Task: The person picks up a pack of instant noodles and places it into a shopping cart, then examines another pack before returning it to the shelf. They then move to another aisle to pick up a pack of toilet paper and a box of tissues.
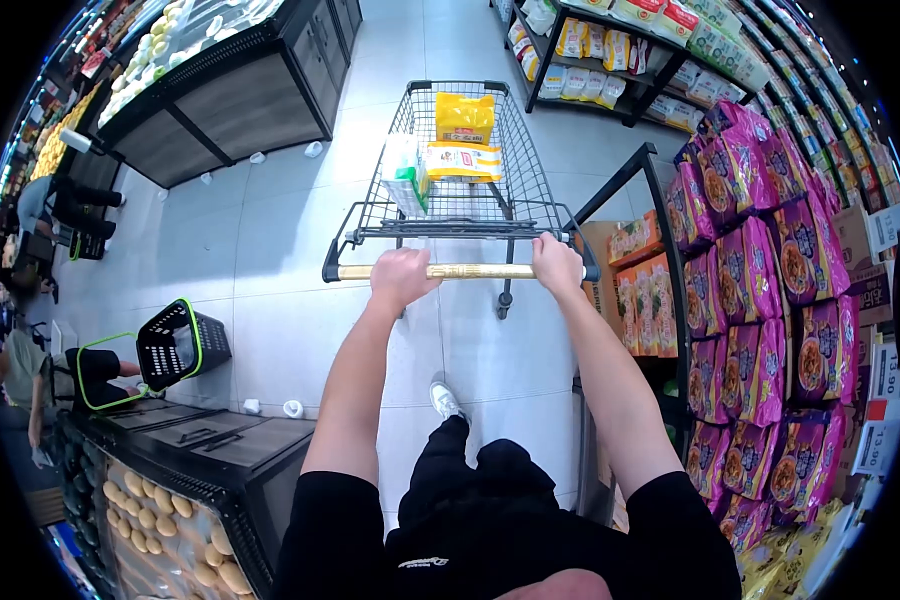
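Note:
Both of my hands are wrapped around the pale gold handle [480, 271] of a black wire shopping cart [518, 130]. My left hand [403, 276] grips it left of centre, and my right hand [557, 264] holds it near the right end. Inside the cart basket stands a yellow bag [465, 118]. In front of that lies a yellow and white bag [463, 161]. A white and green carton [405, 176] leans at the cart's left side, close to the handle.
Purple packaged bags [750, 270] are stacked high along the right, behind a black rack frame [650, 190]. A produce stand [260, 95] is at upper left, another [220, 440] at lower left. Near a person at left is a black basket [175, 345]. Tiled floor [390, 45] stretches ahead.

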The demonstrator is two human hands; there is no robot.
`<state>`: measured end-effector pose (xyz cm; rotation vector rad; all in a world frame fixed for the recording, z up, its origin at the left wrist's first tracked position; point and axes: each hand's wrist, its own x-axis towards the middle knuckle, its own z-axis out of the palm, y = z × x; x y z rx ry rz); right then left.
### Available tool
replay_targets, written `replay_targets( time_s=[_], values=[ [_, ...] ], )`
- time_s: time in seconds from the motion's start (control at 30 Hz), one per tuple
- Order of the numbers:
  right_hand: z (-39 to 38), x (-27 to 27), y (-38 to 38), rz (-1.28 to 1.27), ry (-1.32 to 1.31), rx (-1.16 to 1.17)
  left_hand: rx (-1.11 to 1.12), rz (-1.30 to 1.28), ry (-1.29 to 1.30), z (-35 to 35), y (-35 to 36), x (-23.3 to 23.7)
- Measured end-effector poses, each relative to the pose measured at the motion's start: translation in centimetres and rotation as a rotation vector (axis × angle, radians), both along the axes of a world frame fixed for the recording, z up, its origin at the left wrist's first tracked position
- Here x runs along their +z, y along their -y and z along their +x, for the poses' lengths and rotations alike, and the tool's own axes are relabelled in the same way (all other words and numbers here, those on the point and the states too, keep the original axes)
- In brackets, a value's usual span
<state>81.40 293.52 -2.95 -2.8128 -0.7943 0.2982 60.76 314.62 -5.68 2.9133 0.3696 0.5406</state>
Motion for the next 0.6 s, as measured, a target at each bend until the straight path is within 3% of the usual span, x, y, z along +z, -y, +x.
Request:
replay_targets(
  time_s=[0.37,0.6],
  values=[
    [10.6,-0.6,-7.0,0.063,-0.025,-0.050,-0.036,-0.007,0.083,10.5,-7.1,-0.7],
    [19.1,-0.7,-12.2,0.058,-0.044,-0.049,0.022,0.011,-0.011,18.4,-11.7,-1.0]
  ],
)
